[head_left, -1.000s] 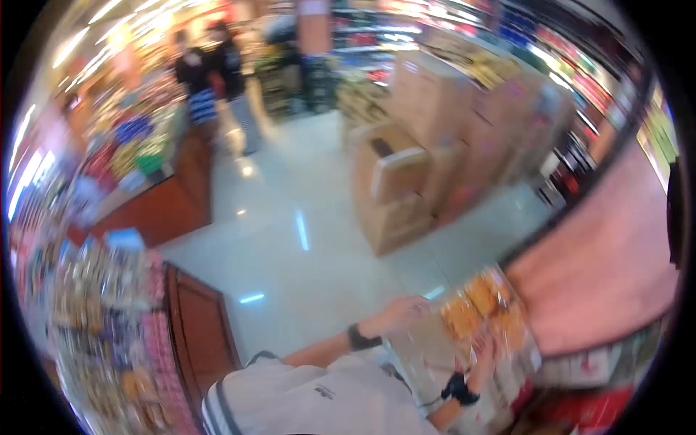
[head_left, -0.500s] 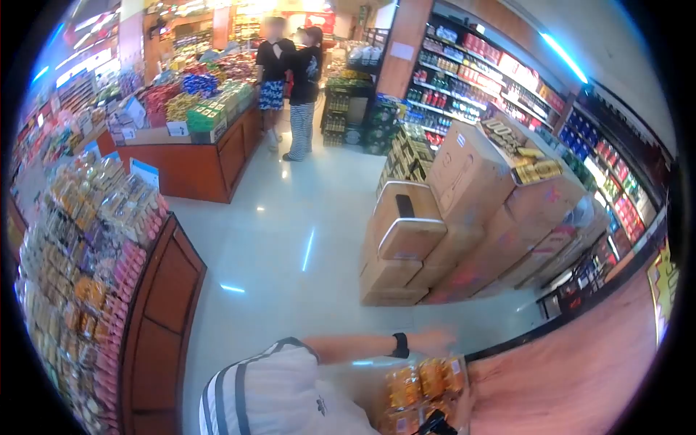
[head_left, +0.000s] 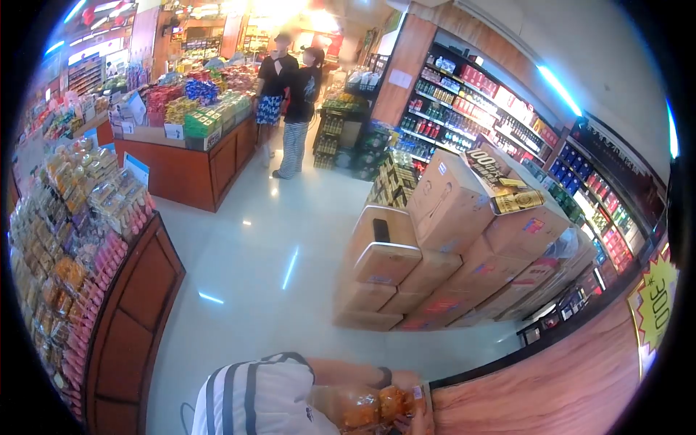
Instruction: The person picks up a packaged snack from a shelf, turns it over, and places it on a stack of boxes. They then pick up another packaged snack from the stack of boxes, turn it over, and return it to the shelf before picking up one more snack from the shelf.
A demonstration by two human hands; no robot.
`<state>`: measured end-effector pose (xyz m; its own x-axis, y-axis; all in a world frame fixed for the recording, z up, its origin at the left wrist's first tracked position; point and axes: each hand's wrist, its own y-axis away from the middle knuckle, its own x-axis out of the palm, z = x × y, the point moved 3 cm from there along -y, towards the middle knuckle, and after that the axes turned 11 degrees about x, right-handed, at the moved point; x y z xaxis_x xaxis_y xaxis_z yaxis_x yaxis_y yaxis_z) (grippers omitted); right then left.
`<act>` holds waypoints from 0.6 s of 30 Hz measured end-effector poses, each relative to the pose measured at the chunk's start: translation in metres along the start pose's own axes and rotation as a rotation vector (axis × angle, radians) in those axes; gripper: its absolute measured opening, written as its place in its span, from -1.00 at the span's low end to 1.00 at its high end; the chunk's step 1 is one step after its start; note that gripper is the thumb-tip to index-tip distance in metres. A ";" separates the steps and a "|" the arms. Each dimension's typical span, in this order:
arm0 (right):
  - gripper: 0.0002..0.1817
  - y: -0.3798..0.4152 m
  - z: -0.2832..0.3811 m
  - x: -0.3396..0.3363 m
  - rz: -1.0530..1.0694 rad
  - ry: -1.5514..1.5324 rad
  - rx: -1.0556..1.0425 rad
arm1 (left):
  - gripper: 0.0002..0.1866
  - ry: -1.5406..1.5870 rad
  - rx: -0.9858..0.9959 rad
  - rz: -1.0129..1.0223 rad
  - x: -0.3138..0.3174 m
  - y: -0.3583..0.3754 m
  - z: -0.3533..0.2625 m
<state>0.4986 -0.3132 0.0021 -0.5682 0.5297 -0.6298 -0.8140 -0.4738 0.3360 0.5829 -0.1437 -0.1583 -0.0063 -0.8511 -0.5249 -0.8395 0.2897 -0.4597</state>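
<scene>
Clear packages with orange-brown food [head_left: 362, 407] are at the bottom of the view, close to my body. My left arm, in a white sleeve with dark stripes and a black wristband, reaches across behind them. At their far edge is my left hand [head_left: 406, 378], its fingers blurred and partly hidden. Against the right side of the packages, my right hand [head_left: 420, 422] is partly cut off by the lower edge, its fingers pressed round them.
Stacked cartons [head_left: 442, 250] with a dark phone-like object on top stand ahead right. A wooden counter [head_left: 536, 384] lies at lower right. Packaged goods fill a display stand [head_left: 134, 319] at left. Two people [head_left: 290, 94] stand in the aisle beyond, near another display [head_left: 177, 167].
Both hands and the packages sit lower and further left in view. The packages show from another angle. The cartons, counter and displays have shifted in view as the camera moved.
</scene>
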 end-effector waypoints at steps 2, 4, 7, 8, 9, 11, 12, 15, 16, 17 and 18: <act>-0.39 0.001 0.001 -0.001 0.000 -0.003 0.006 | -0.74 -0.033 -0.069 -0.008 0.011 0.001 0.010; -0.39 0.001 0.003 -0.002 -0.005 -0.002 0.006 | -0.75 -0.010 -0.158 0.004 0.004 -0.001 -0.001; -0.38 0.000 0.008 -0.005 -0.020 0.006 0.003 | -0.73 0.086 -0.097 -0.029 -0.034 -0.010 -0.051; -0.37 0.000 0.009 -0.005 -0.021 0.007 0.002 | -0.72 0.077 -0.146 -0.088 -0.045 -0.011 -0.066; -0.37 0.001 0.010 -0.006 -0.028 0.008 0.002 | -0.70 0.068 -0.197 -0.146 -0.051 -0.011 -0.079; -0.36 0.003 0.013 -0.008 -0.042 0.002 -0.003 | -0.67 0.087 -0.219 -0.206 -0.058 -0.005 -0.084; -0.35 0.005 0.016 -0.009 -0.050 -0.002 -0.005 | -0.65 0.113 -0.189 -0.212 -0.062 -0.009 -0.085; -0.33 0.012 0.027 -0.008 -0.062 -0.006 -0.021 | -0.64 0.067 -0.223 -0.265 -0.080 0.006 -0.110; -0.33 0.015 0.031 -0.008 -0.068 -0.010 -0.027 | -0.64 0.030 -0.249 -0.287 -0.087 0.011 -0.121; -0.32 0.018 0.036 -0.007 -0.076 -0.013 -0.035 | -0.64 0.067 -0.205 -0.375 -0.088 0.019 -0.123; -0.31 0.021 0.038 -0.005 -0.084 -0.020 -0.050 | -0.64 0.088 -0.216 -0.403 -0.092 0.025 -0.131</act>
<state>0.4799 -0.2994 0.0390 -0.5004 0.5826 -0.6404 -0.8524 -0.4611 0.2466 0.4911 -0.1156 -0.0276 0.3061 -0.9135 -0.2681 -0.8783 -0.1623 -0.4498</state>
